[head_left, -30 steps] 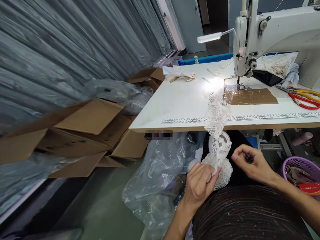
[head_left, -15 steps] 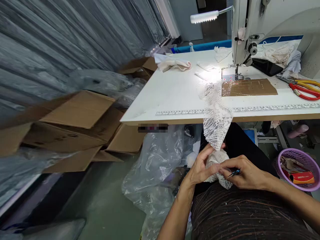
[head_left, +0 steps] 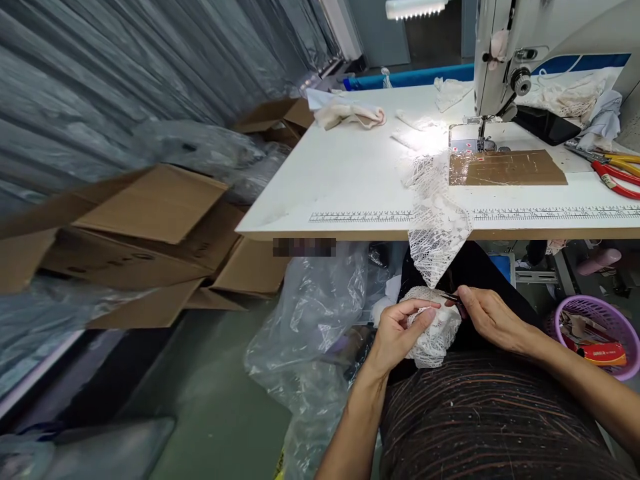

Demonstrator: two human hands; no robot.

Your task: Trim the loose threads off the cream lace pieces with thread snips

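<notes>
A strip of white lace hangs from the white sewing table down to my lap, where it ends in a bunched wad. My left hand is closed around that wad. My right hand is closed on a small dark thread snipper, its tip touching the lace just below where the strip narrows. The sewing machine stands at the table's back right, with its lamp lit over the needle.
Red and yellow scissors lie at the table's right edge. Flattened cardboard boxes and clear plastic bags fill the floor to the left. A purple basket sits at the lower right. Cloth scraps lie on the far tabletop.
My right hand has come in from the right and moved up, bringing the snipper to the lace above the wad. My left hand has shifted its grip on the wad.
</notes>
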